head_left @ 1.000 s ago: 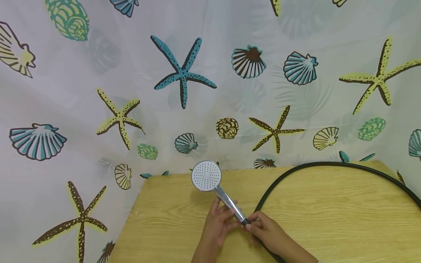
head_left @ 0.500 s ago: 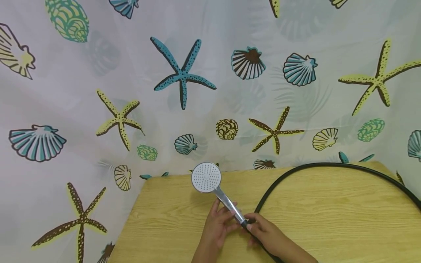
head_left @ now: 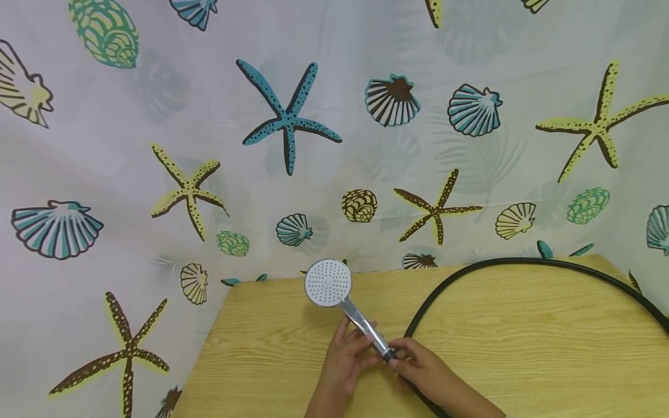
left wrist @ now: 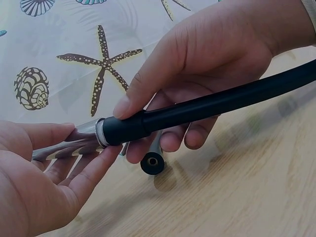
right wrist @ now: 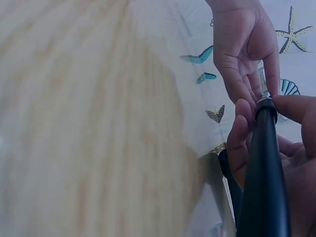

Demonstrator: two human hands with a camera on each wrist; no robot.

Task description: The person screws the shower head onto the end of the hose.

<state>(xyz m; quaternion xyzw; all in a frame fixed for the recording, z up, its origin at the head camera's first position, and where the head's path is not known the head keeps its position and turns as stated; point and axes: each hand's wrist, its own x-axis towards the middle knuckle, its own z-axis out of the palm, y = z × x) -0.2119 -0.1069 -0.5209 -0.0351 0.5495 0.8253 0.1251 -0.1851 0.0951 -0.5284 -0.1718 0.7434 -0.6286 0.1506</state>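
Note:
A hand shower [head_left: 327, 283] with a round white spray face and chrome handle is tilted up to the left above the table. My left hand [head_left: 342, 360] grips its handle [left wrist: 81, 136] between thumb and fingers. At the handle's lower end, my right hand [head_left: 425, 371] pinches the black collar [left wrist: 123, 131] of a black hose [left wrist: 207, 108], thumb on top. The collar meets the handle's silver rim [left wrist: 101, 132] in line. Behind the right fingers shows a round black hose end [left wrist: 152, 163] with a brass-coloured hole.
A wooden table [head_left: 272, 342] lies under both hands. The black hose loop [head_left: 502, 261] arcs along its back and off to the right. A white curtain [head_left: 334, 145] printed with starfish and shells hangs behind and at both sides.
The right fingers shift slightly at the collar, lower half a second ago and now back up by the handle's end. The left hand and shower stay almost still.

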